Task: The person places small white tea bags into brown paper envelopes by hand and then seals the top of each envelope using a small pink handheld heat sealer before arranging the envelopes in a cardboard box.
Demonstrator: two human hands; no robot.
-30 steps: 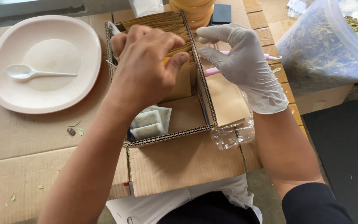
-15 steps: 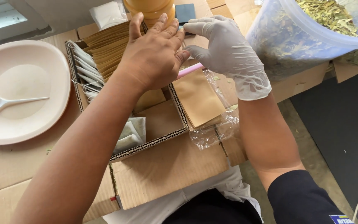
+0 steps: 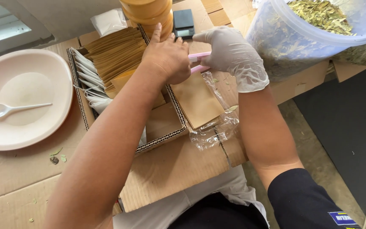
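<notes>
My bare left hand [image 3: 166, 57] reaches across the cardboard tray [image 3: 162, 140], its fingers curled around the near end of the pink tongs [image 3: 198, 62]. My gloved right hand [image 3: 233, 55] grips the same tongs from the other side. Both hands meet just above a stack of brown paper envelopes [image 3: 196, 99] lying on clear plastic wrap [image 3: 217, 129]. Inside the tray stand a row of brown envelopes [image 3: 114, 53] and white tea bags [image 3: 87, 80].
A pale plate [image 3: 30, 127] holding a white plastic spoon [image 3: 5, 109] sits at the left. A clear tub of dried leaves [image 3: 314, 34] stands at the right. A small scale [image 3: 183, 23], stacked orange lids [image 3: 147, 10] and a white packet [image 3: 108, 20] are behind the tray.
My left hand left the envelopes in the tray, passed flat over the tongs and closed on their end. The view shifted, so the tray and plate sit further left.
</notes>
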